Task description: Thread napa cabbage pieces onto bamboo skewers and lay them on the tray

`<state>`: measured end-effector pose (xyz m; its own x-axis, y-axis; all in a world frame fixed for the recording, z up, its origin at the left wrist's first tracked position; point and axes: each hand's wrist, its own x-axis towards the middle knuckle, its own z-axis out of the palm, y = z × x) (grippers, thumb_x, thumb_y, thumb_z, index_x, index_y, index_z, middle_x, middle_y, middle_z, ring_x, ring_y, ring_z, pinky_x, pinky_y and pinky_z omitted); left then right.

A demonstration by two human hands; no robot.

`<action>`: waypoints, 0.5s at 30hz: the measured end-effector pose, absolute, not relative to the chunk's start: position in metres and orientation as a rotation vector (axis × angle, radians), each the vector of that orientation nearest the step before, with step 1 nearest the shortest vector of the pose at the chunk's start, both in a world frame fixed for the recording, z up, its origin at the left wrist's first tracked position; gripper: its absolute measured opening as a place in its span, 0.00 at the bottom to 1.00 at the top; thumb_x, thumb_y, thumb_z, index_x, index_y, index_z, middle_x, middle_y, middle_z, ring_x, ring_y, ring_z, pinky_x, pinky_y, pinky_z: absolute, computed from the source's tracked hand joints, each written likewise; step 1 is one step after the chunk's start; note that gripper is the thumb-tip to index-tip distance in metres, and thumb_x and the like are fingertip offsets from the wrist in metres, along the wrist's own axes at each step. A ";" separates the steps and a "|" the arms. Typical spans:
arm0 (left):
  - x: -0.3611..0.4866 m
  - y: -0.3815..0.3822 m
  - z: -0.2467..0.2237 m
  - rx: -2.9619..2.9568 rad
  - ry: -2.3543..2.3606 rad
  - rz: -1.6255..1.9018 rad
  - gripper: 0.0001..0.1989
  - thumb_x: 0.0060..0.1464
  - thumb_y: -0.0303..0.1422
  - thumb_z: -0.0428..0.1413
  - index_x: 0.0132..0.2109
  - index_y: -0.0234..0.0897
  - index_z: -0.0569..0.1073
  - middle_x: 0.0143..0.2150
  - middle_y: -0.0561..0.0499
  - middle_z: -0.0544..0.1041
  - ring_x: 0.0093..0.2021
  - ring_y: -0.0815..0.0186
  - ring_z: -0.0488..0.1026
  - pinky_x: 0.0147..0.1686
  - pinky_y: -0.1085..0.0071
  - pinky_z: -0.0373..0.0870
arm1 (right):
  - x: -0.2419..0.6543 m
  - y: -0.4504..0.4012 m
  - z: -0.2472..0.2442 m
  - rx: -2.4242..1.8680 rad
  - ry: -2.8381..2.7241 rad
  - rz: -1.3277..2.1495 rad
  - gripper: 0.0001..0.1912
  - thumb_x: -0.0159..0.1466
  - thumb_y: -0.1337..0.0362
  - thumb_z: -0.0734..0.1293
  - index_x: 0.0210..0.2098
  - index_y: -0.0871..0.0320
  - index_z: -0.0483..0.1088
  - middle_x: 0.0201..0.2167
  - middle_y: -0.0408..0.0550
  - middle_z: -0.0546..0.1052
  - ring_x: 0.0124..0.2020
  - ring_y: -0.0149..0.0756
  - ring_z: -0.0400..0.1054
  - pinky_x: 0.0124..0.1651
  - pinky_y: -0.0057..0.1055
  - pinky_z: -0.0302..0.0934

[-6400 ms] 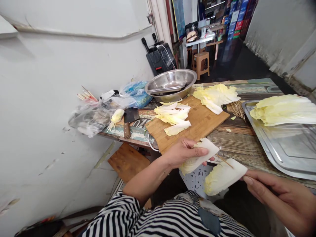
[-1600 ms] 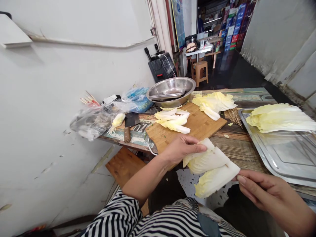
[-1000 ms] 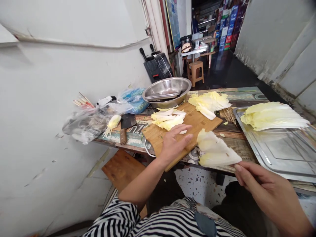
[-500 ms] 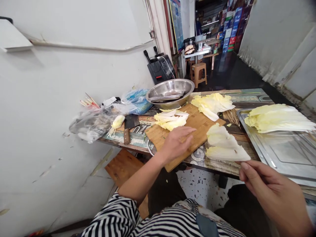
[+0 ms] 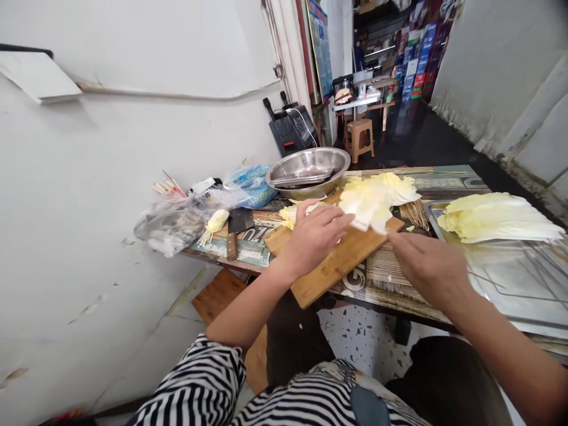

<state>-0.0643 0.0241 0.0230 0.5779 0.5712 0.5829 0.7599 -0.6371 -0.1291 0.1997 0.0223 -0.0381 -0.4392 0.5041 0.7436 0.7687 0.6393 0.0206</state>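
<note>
Pale cabbage leaf point(image 5: 364, 212) on the far end of the wooden board point(image 5: 331, 266), pinched at its near edge by the left hand point(image 5: 313, 236). Right hand point(image 5: 423, 263) just beside, blurred, fingers stretched flat toward the leaf, holding nothing. Beyond: steel bowl point(image 5: 308, 171), knife point(image 5: 235, 228), tray point(image 5: 510, 278) with more leaves.

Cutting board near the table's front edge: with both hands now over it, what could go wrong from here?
1. The cutting board has a corner past the table edge; pressure from the left hand might tip it.
2. The cleaver lies just left of the board, blade bare; a sideways reach could brush it.
3. The bamboo skewers lie loose just beyond the right hand, which looks motion-blurred; it might scatter them or get pricked.
</note>
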 end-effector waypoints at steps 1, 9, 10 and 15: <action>-0.068 0.022 0.015 -2.456 -1.127 -0.689 0.14 0.70 0.30 0.50 0.57 0.39 0.75 0.53 0.46 0.82 0.54 0.62 0.77 0.63 0.55 0.56 | 0.197 0.027 -0.048 -0.964 -2.179 -0.494 0.16 0.69 0.71 0.61 0.48 0.60 0.79 0.33 0.50 0.84 0.31 0.37 0.74 0.32 0.33 0.60; -0.055 -0.002 -0.052 -2.676 -1.317 -0.332 0.24 0.72 0.38 0.46 0.68 0.32 0.65 0.70 0.40 0.68 0.71 0.57 0.62 0.71 0.54 0.51 | 0.190 0.022 -0.109 -1.053 -2.291 -0.534 0.14 0.71 0.71 0.62 0.53 0.63 0.76 0.39 0.51 0.83 0.36 0.37 0.75 0.38 0.32 0.63; -0.048 -0.003 -0.054 -2.686 -1.330 -0.296 0.28 0.72 0.42 0.45 0.70 0.31 0.62 0.72 0.39 0.64 0.73 0.56 0.59 0.72 0.55 0.49 | 0.192 0.021 -0.108 -1.074 -2.288 -0.531 0.14 0.72 0.69 0.62 0.53 0.63 0.76 0.40 0.51 0.83 0.37 0.38 0.75 0.40 0.32 0.63; -0.027 0.000 -0.059 -2.716 -1.370 -0.126 0.33 0.72 0.48 0.41 0.72 0.29 0.59 0.74 0.40 0.60 0.75 0.57 0.56 0.73 0.57 0.46 | 0.205 0.011 -0.101 -1.168 -2.272 -0.515 0.14 0.74 0.64 0.60 0.42 0.59 0.79 0.37 0.50 0.84 0.30 0.35 0.75 0.30 0.31 0.58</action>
